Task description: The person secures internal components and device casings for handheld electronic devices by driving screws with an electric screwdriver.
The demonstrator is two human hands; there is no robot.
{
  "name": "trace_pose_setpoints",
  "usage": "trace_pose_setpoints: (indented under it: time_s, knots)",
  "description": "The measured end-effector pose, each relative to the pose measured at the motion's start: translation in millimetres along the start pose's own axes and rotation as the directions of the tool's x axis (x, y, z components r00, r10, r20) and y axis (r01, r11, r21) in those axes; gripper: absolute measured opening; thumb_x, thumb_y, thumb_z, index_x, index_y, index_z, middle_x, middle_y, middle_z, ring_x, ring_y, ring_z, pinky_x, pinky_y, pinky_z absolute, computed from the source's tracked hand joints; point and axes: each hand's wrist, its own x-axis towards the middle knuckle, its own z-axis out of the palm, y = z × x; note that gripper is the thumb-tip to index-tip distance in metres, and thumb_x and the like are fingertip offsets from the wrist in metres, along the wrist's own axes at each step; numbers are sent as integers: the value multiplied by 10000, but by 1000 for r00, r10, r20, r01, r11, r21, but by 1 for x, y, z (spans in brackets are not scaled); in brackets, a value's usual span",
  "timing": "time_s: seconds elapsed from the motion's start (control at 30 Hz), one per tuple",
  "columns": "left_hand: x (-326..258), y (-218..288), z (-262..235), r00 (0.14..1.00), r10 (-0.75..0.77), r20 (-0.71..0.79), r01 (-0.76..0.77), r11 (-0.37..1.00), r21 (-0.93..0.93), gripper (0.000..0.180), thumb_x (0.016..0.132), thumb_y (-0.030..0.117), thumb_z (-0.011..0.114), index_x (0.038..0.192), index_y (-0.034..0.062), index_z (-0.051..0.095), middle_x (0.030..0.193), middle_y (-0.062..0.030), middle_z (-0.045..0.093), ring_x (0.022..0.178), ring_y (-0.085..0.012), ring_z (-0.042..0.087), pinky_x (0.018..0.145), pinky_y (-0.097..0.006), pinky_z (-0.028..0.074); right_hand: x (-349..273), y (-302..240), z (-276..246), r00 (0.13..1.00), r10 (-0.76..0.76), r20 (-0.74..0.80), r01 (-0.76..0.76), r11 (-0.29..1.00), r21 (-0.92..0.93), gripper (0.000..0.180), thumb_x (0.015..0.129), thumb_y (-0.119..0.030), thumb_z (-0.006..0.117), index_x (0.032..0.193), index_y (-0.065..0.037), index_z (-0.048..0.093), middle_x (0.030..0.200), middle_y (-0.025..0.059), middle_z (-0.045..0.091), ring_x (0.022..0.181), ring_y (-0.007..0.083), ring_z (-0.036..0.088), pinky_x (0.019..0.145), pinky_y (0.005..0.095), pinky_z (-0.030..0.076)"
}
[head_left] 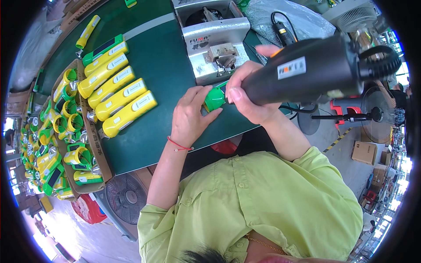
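A row of yellow torches [115, 90] is laid on the green table [162, 74], beside a cardboard box [94, 144] of more parts. A green torch [215, 99] is gripped by the left hand [190, 115]. A black power tool [307, 70] is clasped in the right hand [247, 94], touching the torch.

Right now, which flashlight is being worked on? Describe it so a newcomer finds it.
On the green table, look just below the grey metal machine. The green flashlight sits between the left hand and right hand; it alone is handheld, while the yellow flashlights lie in a row.
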Motion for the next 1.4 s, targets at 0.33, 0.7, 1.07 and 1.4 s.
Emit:
trace_pose_setpoints:
  time_s: [0.33, 0.7, 1.07, 1.4]
  knots:
    - [-9, 3, 4, 999, 28, 41, -30, 998, 54, 572, 651, 187, 839, 1159, 47, 617, 1119, -120, 627, 968, -326, 636, 830, -420, 515, -9, 1, -5, 950, -214, 226, 264, 939, -219, 514, 822, -35, 658, 1199, -14, 309, 792, 51, 623, 665, 122, 616, 847, 285, 456]
    - [-6, 8, -2, 996, 44, 83, -54, 990, 128, 505, 704, 172, 769, 1174, 72, 612, 1043, -128, 621, 938, -322, 632, 809, -396, 530, -15, 3, 20, 993, -115, -19, 112, 988, -102, 658, 794, -43, 663, 1335, -3, 291, 782, 35, 610, 720, 116, 582, 743, 304, 467]
    - [54, -4, -212, 925, -377, -47, 370, 866, 336, 463, 676, 264, 812, 1047, 6, 706, 971, -175, 696, 862, -296, 685, 792, -358, 546, 41, -38, -68, 962, 159, -221, -107, 967, 232, 914, 746, -24, 681, 1491, 3, 152, 705, 91, 577, 527, 158, 578, 500, 274, 502]
    - [354, -199, -107, 959, -134, -248, 280, 572, 771, 873, 674, 545, 798, 1367, 98, 512, 1403, -179, 495, 1260, -342, 509, 997, -473, 441, 16, 35, -102, 893, 325, -310, -360, 931, -60, 841, 702, 4, 727, 1401, 18, 260, 705, 19, 597, 630, 111, 570, 604, 261, 436]
